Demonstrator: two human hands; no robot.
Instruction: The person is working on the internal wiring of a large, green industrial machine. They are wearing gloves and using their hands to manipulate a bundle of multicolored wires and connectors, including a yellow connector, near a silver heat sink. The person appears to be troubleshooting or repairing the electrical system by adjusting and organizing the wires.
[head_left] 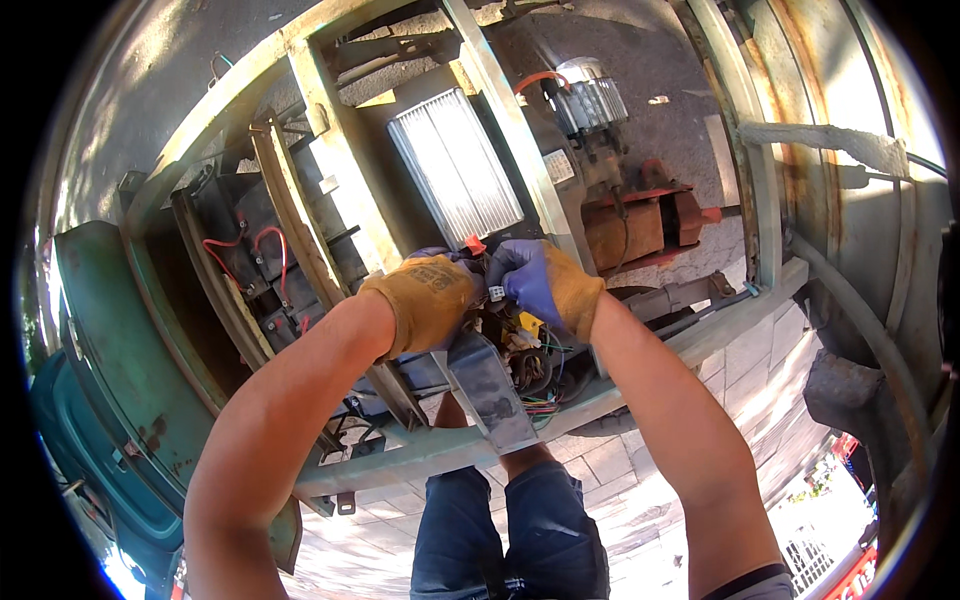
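Observation:
Both hands wear mustard-yellow gloves with purple fingers and meet at the near end of a silver finned metal box (455,165). My left hand (432,298) is closed there, its fingertips partly hidden, so what they grip cannot be made out. Bent into a pinch, the fingers of my right hand (545,283) hold a small white wire connector (496,293). A red piece (475,244) shows between the hands, against the box's end. Below them lies a tangle of coloured wires (540,395), with a yellow part (530,323) among it. A bent grey metal plate (490,385) sits just nearer me.
A pale, worn metal vehicle frame (520,120) surrounds the work. Dark batteries (265,245) with red cables stand on the left. A silver motor (590,98) and rusty red metal part (640,225) lie to the right. Green body panels (120,330) curve along the far left.

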